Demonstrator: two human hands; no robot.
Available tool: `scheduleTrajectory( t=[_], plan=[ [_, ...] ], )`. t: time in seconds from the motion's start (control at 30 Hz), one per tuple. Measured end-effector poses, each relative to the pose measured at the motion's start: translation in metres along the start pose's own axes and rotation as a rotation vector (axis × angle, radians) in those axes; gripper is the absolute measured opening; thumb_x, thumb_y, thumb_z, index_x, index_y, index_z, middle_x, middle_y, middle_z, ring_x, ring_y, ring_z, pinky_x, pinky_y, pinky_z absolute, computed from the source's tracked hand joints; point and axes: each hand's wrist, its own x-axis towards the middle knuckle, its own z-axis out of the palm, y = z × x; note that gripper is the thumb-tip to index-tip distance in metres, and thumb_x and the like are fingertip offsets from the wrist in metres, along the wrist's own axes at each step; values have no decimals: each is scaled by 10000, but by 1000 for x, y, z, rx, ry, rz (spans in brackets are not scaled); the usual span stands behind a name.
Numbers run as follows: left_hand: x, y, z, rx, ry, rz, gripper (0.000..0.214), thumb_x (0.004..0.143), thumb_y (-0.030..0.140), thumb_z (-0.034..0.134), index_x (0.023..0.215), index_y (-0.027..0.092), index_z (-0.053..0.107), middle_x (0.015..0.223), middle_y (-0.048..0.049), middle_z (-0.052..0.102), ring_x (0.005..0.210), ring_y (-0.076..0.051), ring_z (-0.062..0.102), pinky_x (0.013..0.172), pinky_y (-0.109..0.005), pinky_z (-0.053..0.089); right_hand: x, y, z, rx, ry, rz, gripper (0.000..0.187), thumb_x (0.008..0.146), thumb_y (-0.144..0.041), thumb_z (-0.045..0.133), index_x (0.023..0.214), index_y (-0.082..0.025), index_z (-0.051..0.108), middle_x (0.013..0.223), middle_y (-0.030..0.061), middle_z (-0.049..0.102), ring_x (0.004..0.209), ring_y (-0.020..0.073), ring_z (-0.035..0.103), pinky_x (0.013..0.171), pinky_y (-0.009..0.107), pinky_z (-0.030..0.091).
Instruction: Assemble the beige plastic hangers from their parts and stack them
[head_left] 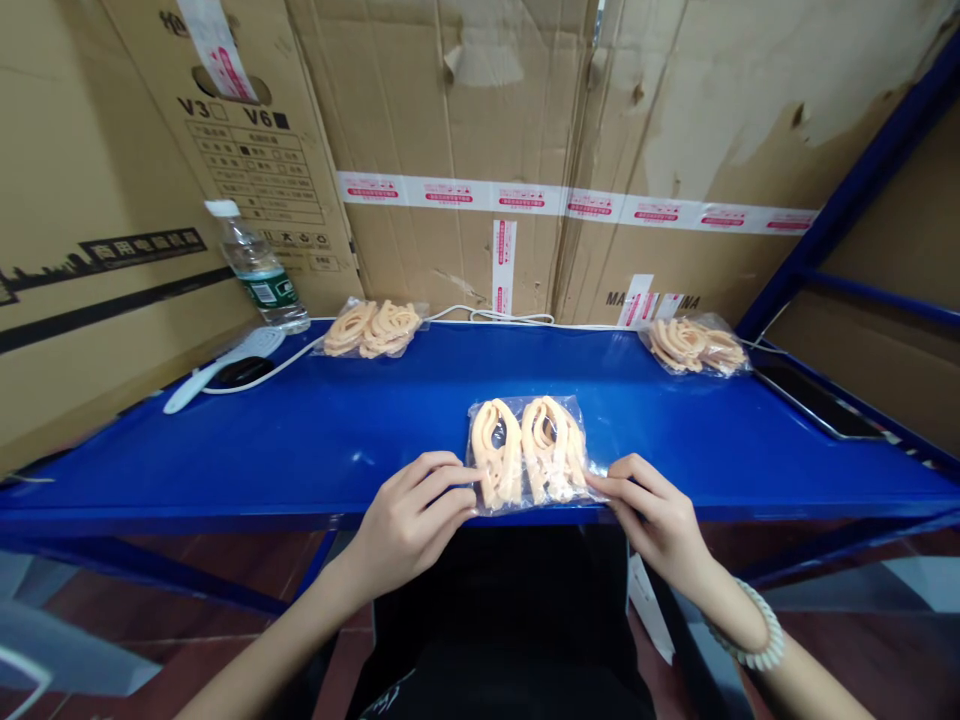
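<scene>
A clear plastic bag (pixel 529 455) lies at the front edge of the blue table, directly before me. Inside it are beige looped pieces (pixel 551 450) that look like folded plastic hangers, in two bundles side by side. My left hand (pixel 416 515) holds the bag's lower left edge between fingertips and thumb. At the lower right corner, my right hand (pixel 652 510) pinches the loose plastic. The palms of both hands are turned away from view.
Similar bags stand at the back left (pixel 375 328) and back right (pixel 694 345). A water bottle (pixel 262 275), pale blue hairbrush (pixel 225 365), black mouse-like object (pixel 244 372) and white cable (pixel 300 355) are left. A phone (pixel 817 400) lies right. Cardboard walls (pixel 450 120) enclose the blue table (pixel 300 440).
</scene>
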Motion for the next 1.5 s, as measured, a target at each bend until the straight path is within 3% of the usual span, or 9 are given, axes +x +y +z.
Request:
scheduleTrajectory(
  t=[0.2,0.4,0.53,0.6,0.7,0.93,1.1,1.33,1.5],
  plan=[
    [13,11,-8,-54,-22,86,159,922,-10,569,993,132,587,1082,-113,726,1152,-253,629,944,-417,555,-5,-8,-7,16,174,47,311,904,-30,610,1069,-265,729,1028,70,548,1018,231,585,854,397,537],
    [56,16,-9,-71,7,294,147,934,3,557,1013,119,601,1051,-121,745,1020,-226,707,900,-394,573,4,-7,-26,80,349,151,152,953,-116,593,962,-239,680,1146,77,611,1174,268,589,1010,457,472],
    [95,6,-1,-156,10,323,142,979,59,509,1039,147,602,1002,-91,750,962,-197,722,874,-346,577,24,7,-35,69,434,246,88,1021,-211,512,988,-240,588,1008,55,668,998,234,648,868,390,505],
    [111,-2,6,-189,2,247,127,1000,101,478,1008,162,590,920,-68,742,865,-182,727,788,-305,575,37,18,-41,-55,490,272,93,1032,-245,496,976,-238,569,854,20,636,778,189,616,707,327,478],
    [132,-16,19,-302,-43,0,99,1019,199,466,961,183,545,821,-35,718,716,-161,711,642,-258,533,56,38,-50,-196,528,227,137,1028,-253,477,904,-231,532,717,-17,544,619,153,507,606,300,404],
    [187,-53,75,-975,-175,-541,161,948,275,595,866,190,484,715,-11,711,678,-158,707,702,-292,573,87,89,-77,-227,422,298,189,979,-243,463,793,-225,489,703,-6,542,646,159,500,627,302,389],
    [240,-50,120,-1107,-201,-908,169,970,126,557,831,174,476,640,-4,668,585,-116,664,694,-275,567,100,142,-113,-369,329,545,155,925,-228,516,781,-203,565,767,47,655,729,200,589,702,322,439],
    [331,-42,184,-1133,-149,-1015,115,975,94,526,881,162,529,653,9,600,566,-98,616,738,-288,561,127,218,-176,-753,138,783,248,967,-213,477,1007,-136,709,1083,160,730,1004,255,640,902,339,455],
    [389,-54,240,-1139,-130,-1069,67,989,137,530,1021,133,588,724,-34,637,648,-118,642,699,-249,539,141,267,-205,-825,74,909,293,973,-237,474,1097,-131,718,1152,201,708,1049,293,636,905,381,468]
  ],
)
